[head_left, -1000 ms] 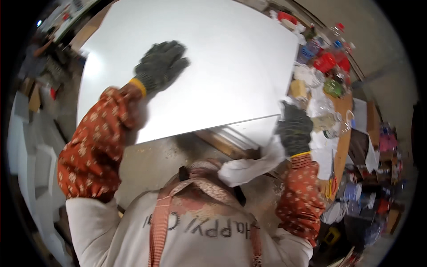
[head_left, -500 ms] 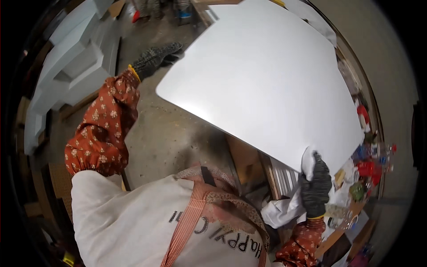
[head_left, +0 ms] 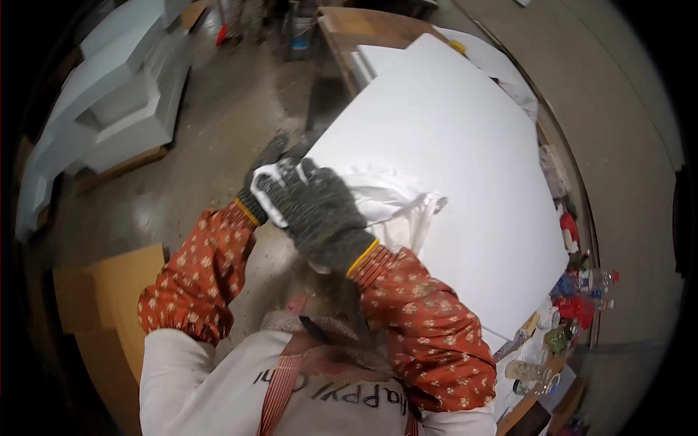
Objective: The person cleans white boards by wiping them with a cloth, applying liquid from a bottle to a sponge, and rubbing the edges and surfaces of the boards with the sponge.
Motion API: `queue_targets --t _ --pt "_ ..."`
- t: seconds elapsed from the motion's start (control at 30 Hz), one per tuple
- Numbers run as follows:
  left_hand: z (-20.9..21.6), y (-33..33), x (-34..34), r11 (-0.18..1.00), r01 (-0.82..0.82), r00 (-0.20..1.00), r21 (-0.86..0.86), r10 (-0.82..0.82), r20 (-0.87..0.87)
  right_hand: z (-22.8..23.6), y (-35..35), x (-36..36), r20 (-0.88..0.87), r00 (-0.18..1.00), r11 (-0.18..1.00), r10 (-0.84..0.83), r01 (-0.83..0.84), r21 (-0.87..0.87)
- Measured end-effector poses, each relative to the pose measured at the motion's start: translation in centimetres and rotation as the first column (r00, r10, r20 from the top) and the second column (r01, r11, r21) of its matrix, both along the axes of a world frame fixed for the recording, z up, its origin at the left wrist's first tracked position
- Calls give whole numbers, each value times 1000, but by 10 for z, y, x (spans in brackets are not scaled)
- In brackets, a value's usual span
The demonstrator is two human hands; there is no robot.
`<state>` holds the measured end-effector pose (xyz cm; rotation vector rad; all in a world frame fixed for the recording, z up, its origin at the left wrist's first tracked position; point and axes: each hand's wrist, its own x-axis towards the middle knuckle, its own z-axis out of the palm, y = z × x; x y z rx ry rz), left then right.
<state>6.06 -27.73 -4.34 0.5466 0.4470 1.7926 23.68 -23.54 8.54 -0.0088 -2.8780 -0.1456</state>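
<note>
A large white panel point(head_left: 451, 138) with smooth faces lies in front of me. My right hand point(head_left: 316, 211), in a dark grey knit glove with white fingertips, reaches across to the panel's near left edge. It is closed on a white cloth point(head_left: 400, 218), which trails crumpled over the panel's surface. Just behind it, at the panel's left corner, is my left hand point(head_left: 267, 163) in a matching glove. The right hand covers part of it and its fingers are smeared, so its grip is unclear. Red flowered sleeve covers are on both forearms.
Under the panel's far end is a brown wooden surface point(head_left: 363, 25), with more white boards point(head_left: 371, 62) there. Bottles point(head_left: 582, 283) and clutter line the right side. Pale blocky shapes point(head_left: 109, 109) stand at left on the concrete floor, near brown cardboard point(head_left: 116, 291).
My right hand has swung from the panel's near right edge to its left edge, bringing the cloth along. My left hand has come down and nearer to me. The view has shifted slightly.
</note>
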Motion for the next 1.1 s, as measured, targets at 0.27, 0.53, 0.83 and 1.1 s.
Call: queue_targets --t 0.27,0.53,0.83,1.1 --pt "54 -36 39 975 180 930 128 -212 299 6 41 184 -120 907 879 -403 347 -326" --pt "1 -60 141 826 -486 3 284 327 -945 -18 60 382 -100 68 103 -993 911 -400" --pt "32 24 -12 529 -259 -602 808 566 -563 -10 -20 276 -176 488 513 -855 845 -150" --pt "60 33 77 962 -54 999 -266 51 -19 -42 -72 324 -9 511 511 -860 860 -4"
